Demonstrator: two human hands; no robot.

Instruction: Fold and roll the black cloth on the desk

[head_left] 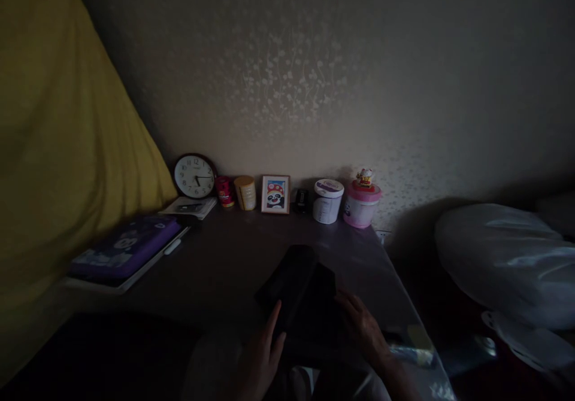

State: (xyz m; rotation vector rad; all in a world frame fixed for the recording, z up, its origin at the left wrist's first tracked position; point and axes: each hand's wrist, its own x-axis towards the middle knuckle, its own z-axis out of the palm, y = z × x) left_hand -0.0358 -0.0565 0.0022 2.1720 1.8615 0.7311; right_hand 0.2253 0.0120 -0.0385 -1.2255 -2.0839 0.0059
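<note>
A black, boxy item (290, 278) that looks like a folded case or pouch is at the near part of the table; the dim light hides its details. One panel of it slants upward on the left, and a second dark part shows behind on the right. My left hand (265, 350) grips its near left side, with index finger and thumb showing along the edge. At the right edge, my right hand (362, 326) has its fingers bent around the item, their tips partly lost in shadow.
Along the wall stand a round clock (194, 176), a red can (224, 191), a tan canister (245, 193), a framed panda picture (275, 195), a white tub (327, 201) and a pink tub (360, 206). A purple case (130, 245) lies left, by a yellow curtain (81, 125). A pale plastic bag (507, 263) bulges right.
</note>
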